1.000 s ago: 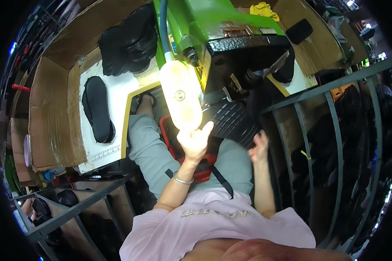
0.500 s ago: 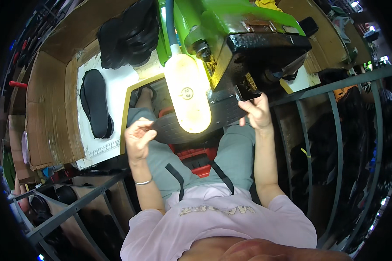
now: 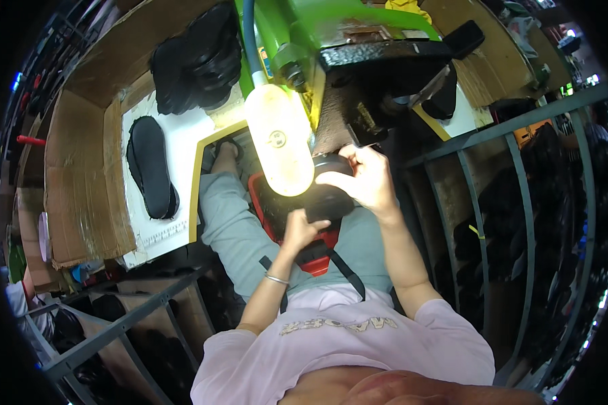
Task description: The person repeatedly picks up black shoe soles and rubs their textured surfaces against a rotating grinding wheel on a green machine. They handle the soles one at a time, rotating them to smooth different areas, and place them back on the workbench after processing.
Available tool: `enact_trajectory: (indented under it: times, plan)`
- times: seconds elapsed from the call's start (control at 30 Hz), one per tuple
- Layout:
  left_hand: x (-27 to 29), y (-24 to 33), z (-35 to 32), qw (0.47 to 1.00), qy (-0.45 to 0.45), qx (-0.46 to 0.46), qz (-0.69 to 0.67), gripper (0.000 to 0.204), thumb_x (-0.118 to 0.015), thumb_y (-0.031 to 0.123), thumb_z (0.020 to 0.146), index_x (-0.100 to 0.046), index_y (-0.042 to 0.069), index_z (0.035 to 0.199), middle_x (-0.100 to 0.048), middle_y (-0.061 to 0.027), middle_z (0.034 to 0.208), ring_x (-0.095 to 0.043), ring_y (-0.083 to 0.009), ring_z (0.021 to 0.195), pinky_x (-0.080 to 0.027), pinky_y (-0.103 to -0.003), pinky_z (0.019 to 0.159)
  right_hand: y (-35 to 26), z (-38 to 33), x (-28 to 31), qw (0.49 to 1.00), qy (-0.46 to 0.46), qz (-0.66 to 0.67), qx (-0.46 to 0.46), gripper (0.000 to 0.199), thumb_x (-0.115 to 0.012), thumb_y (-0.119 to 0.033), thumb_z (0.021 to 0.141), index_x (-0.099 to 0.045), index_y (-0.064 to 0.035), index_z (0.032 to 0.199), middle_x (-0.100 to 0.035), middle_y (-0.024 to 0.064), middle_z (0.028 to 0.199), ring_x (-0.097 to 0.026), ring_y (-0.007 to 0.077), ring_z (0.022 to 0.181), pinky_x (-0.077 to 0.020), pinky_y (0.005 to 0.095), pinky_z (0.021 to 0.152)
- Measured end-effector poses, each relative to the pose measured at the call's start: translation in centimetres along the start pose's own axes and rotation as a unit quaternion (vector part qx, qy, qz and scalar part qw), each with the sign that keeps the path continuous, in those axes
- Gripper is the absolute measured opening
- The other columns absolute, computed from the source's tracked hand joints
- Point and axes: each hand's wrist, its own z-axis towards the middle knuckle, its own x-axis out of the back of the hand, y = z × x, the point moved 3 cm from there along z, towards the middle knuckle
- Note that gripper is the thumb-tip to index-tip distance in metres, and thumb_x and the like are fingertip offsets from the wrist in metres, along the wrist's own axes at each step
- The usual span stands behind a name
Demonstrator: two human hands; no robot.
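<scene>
A black shoe sole (image 3: 331, 200) stands turned under the machine's dark head, above my lap. My right hand (image 3: 365, 179) grips its upper right edge, thumb laid across the near side. At the sole's lower left end, my left hand (image 3: 300, 233) holds on with the thumb stretched out and the other fingers curled. A glowing oval lamp (image 3: 280, 145) covers the sole's left part. The green machine (image 3: 277, 30) rises beyond, with a dark working head (image 3: 385, 81) just above my right hand.
On the white table (image 3: 152, 236) at left lies a pair of black soles (image 3: 150, 169). Behind them is a heap of black soles (image 3: 199, 61), inside a cardboard wall (image 3: 81, 182). Metal racks stand left and right (image 3: 527, 223). A red stool (image 3: 321, 263) shows between my legs.
Both hands have drawn closer together, and the sole has swung from lying broadside to a steeper, turned position. My left hand moved right and nearer my body; the view has shifted slightly.
</scene>
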Motion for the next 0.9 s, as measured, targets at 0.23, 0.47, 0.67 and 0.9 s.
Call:
enact_trajectory:
  times: [0.23,0.47,0.67,0.9]
  plan:
    - [17.0,6.8,-3.1,0.74,0.428,-0.166,0.491,0.06,-0.08,0.02,0.069,-0.059,0.003,0.122,-0.053,-0.0227,0.127,-0.044,-0.0388,0.123,-0.031,-0.05,0.107,-3.9,0.0,14.4,0.909,0.229,-0.148,0.315,0.032,-0.083,0.001,0.063,-0.064,-0.0013,0.088,-0.066,0.0118,0.087,-0.063,0.0226,0.073,-0.0513,0.0313,0.065]
    - [28.0,2.8,-4.1,0.752,0.48,0.094,0.442,0.061,-0.076,0.029,0.071,-0.059,0.013,0.127,-0.048,-0.0151,0.139,-0.046,-0.0392,0.123,-0.035,-0.052,0.103,11.8,13.3,13.6,0.949,0.141,-0.246,0.135,0.026,-0.073,-0.001,0.071,-0.065,-0.0026,0.095,-0.067,0.0114,0.105,-0.062,0.0293,0.106,-0.0489,0.0369,0.09]
    - [27.0,5.5,-8.3,0.739,0.552,-0.115,0.369,0.036,-0.071,-0.001,0.071,-0.067,0.002,0.107,-0.066,-0.0119,0.11,-0.061,-0.0308,0.103,-0.046,-0.039,0.093,12.3,5.4,11.0,0.933,0.184,-0.25,0.18,0.027,-0.075,-0.004,0.073,-0.068,-0.0024,0.099,-0.065,0.0164,0.111,-0.059,0.0359,0.108,-0.0464,0.0413,0.094]
    - [10.4,14.7,-9.3,0.884,0.27,-0.381,0.034,0.032,-0.084,0.004,0.065,-0.064,-0.003,0.089,-0.063,-0.0097,0.085,-0.058,-0.022,0.076,-0.049,-0.032,0.071,13.1,-8.7,0.2,0.935,-0.196,0.285,-0.078,0.133,-0.094,-0.017,0.048,-0.013,-0.0071,0.153,-0.021,0.0128,0.156,-0.028,0.028,0.141,-0.0324,0.0411,0.109]
